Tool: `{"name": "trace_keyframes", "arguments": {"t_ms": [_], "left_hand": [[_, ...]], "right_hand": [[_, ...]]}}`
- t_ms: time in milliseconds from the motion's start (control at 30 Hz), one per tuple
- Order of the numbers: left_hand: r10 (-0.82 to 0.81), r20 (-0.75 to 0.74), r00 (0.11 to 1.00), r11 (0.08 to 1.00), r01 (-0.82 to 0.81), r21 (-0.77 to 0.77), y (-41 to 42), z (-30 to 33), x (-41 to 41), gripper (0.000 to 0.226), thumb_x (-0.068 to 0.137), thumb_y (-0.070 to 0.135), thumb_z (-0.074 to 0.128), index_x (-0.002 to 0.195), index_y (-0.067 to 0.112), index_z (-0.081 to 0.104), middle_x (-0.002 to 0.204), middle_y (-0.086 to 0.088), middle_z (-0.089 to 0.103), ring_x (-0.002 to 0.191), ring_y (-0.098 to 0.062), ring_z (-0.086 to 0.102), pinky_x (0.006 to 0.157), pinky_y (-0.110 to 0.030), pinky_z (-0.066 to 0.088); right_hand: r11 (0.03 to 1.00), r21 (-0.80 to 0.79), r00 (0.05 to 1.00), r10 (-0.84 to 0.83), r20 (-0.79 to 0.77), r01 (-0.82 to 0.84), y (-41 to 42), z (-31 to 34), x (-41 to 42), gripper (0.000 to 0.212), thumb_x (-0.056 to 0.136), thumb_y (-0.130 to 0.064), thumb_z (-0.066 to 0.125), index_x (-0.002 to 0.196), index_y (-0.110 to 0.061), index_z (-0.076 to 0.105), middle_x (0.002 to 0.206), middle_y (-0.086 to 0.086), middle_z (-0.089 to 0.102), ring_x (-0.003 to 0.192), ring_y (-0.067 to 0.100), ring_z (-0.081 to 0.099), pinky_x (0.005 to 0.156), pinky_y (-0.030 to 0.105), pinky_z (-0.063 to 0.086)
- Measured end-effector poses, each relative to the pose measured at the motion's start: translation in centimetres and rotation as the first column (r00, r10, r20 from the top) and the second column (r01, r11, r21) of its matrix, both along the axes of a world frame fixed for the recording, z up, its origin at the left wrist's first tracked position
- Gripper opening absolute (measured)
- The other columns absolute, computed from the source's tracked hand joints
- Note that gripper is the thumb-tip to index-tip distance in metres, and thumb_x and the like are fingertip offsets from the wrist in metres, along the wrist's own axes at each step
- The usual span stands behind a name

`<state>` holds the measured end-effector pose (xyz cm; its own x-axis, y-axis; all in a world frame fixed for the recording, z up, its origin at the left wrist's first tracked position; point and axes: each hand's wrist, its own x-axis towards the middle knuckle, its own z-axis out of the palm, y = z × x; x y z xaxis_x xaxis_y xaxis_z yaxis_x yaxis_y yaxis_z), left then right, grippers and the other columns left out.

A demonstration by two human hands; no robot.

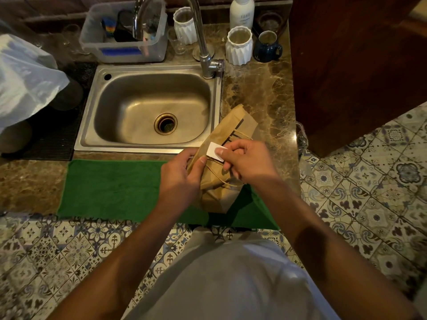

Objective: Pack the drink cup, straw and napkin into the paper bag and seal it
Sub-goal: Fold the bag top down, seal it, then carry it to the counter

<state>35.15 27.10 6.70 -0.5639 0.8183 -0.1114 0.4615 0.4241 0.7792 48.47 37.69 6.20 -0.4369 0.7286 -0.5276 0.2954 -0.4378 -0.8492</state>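
A brown paper bag (233, 128) with its top folded over lies tilted across the counter's front edge, part on a green towel (115, 185). My left hand (180, 181) grips the bag's folded part from the left, thumb on top. My right hand (247, 162) pinches a small white sticker (213, 150) against the fold. The bag's thin paper handles lie across its front. The drink cup, straw and napkin are not visible.
A steel sink (97, 98) with a tall tap (203, 47) sits just behind the bag. Behind it stand a clear plastic bin (92, 40), white ribbed cups (239, 51), a blue mug (265, 50) and a white bottle (241, 12). A white plastic bag (25, 77) lies at left.
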Motion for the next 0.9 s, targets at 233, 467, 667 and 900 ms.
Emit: {"name": "trace_keyframes", "arguments": {"t_ms": [233, 467, 667, 900], "left_hand": [[-0.031, 0.092, 0.995, 1.000, 0.030, 0.006, -0.2, 0.1, 0.2, 0.022, 0.095, 0.032, 0.063, 0.112, 0.021, 0.071, 0.090, 0.007, 0.073, 0.083, -0.011, 0.070, 0.072, -0.040, 0.060], [-0.070, 0.377, 0.924, 0.997, 0.060, 0.040, -0.5, 0.0, -0.3, 0.018, 0.099, 0.020, 0.061, 0.115, 0.016, 0.068, 0.093, 0.000, 0.075, 0.085, -0.017, 0.073, 0.073, -0.043, 0.061], [0.029, 0.323, 0.946, 0.999, -0.033, 0.006, 0.5, 0.5, 0.2, 0.021, 0.085, 0.035, 0.077, 0.101, 0.021, 0.074, 0.081, 0.004, 0.078, 0.076, -0.012, 0.075, 0.070, -0.040, 0.063], [-0.021, 0.310, 0.951, 0.999, 0.012, 0.029, 1.4, 0.6, -0.8, 0.003, 0.092, 0.027, 0.071, 0.092, 0.027, 0.074, 0.080, 0.003, 0.078, 0.076, -0.016, 0.074, 0.073, -0.047, 0.062]], "right_hand": [[0.996, 0.035, 0.996, -0.088, 0.008, 0.088, -1.1, -0.5, -0.7, 0.024, 0.086, -0.030, 0.080, 0.076, -0.011, 0.069, 0.055, 0.003, 0.068, 0.035, 0.013, 0.046, 0.040, 0.023, 0.038], [0.950, 0.302, 0.961, -0.001, 0.276, -0.086, -1.6, -0.8, -0.8, 0.039, 0.089, -0.051, 0.070, 0.067, -0.018, 0.066, 0.052, -0.003, 0.069, 0.051, 0.012, 0.064, 0.070, 0.040, 0.060], [0.931, 0.336, 0.948, 0.030, 0.318, -0.142, -1.4, -0.8, -0.8, 0.038, 0.091, -0.051, 0.066, 0.067, -0.023, 0.068, 0.054, -0.004, 0.069, 0.053, 0.015, 0.067, 0.070, 0.044, 0.061], [0.903, 0.329, 0.916, 0.145, 0.374, -0.277, 0.1, 0.2, 0.8, 0.039, 0.091, -0.055, 0.065, 0.071, -0.022, 0.074, 0.057, -0.002, 0.071, 0.060, 0.015, 0.069, 0.070, 0.045, 0.060]]}}
